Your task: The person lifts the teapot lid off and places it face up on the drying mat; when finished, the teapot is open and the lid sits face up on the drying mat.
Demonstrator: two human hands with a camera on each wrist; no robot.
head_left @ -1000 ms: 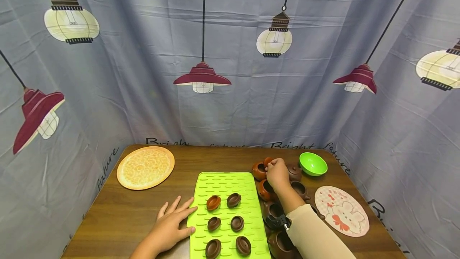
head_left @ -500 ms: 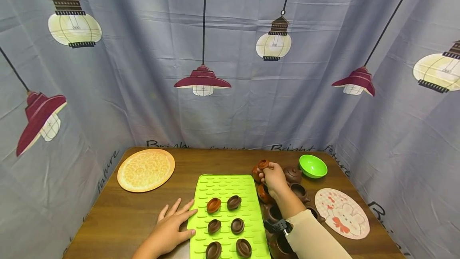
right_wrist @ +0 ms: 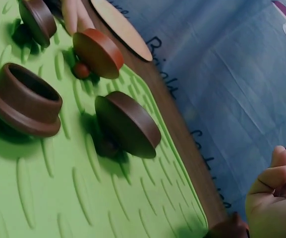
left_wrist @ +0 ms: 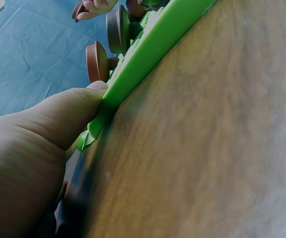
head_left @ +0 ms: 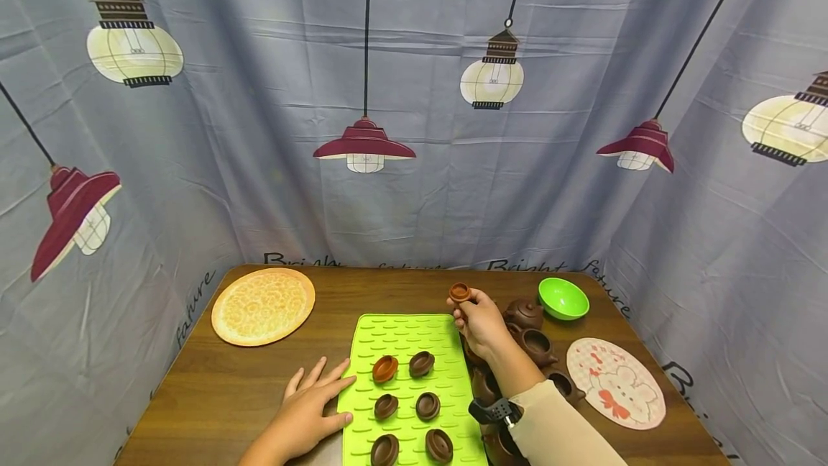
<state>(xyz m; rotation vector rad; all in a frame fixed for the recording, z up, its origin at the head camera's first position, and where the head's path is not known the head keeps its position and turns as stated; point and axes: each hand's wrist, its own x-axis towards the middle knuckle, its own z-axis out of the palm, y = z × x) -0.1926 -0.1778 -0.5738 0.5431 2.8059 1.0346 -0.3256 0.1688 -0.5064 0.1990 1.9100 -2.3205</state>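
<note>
My right hand [head_left: 484, 326] pinches a reddish-brown teapot lid [head_left: 460, 293] by its underside, hollow face up, above the far right corner of the green mat [head_left: 404, 333]. That raised lid [left_wrist: 77, 11] also shows at the top of the left wrist view. Fingers spread, my left hand [head_left: 304, 412] rests at the mat's left edge. Its thumb [left_wrist: 78, 106] touches the rim in the left wrist view. Several upturned lids lie on the mat, among them an orange-red lid [head_left: 384, 369] and a dark brown lid [head_left: 421, 364]. My right hand and arm hide some teapots.
Right of the mat stand several teapots, including a lidded brown teapot [head_left: 525, 313] and a lidless teapot [head_left: 537, 345]. A green bowl [head_left: 564, 298] and a round rabbit placemat [head_left: 616, 383] lie farther right. At the back left is a yellow oval placemat [head_left: 263, 307].
My right hand has lifted the reddish-brown lid away from the orange-red teapots and carried it left, tipping its hollow face up. The left hand stays in place at the mat.
</note>
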